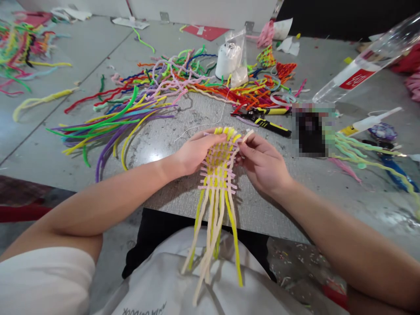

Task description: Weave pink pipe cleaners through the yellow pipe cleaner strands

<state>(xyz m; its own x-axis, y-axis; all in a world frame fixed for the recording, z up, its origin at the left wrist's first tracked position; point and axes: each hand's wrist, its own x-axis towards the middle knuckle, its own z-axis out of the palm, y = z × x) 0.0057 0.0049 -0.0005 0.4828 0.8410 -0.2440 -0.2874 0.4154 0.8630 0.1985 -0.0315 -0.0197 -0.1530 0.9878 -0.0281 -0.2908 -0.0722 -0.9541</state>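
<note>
Between my hands is a woven piece of fuzzy pipe cleaners, with yellow and cream strips crossed by short lilac ones. Long yellow and cream ends hang from it over the table edge toward my lap. My left hand grips its upper left side, the thumb lying on the weave. At the upper right corner, my right hand pinches a cream pipe cleaner between thumb and fingers. The fingertips beneath the weave are hidden.
Loose coloured pipe cleaners lie heaped beyond my hands. Yellow-and-black pliers rest behind my right hand. A white thread cone stands at the back, and a clear plastic bottle leans at the right. A glue syringe lies right.
</note>
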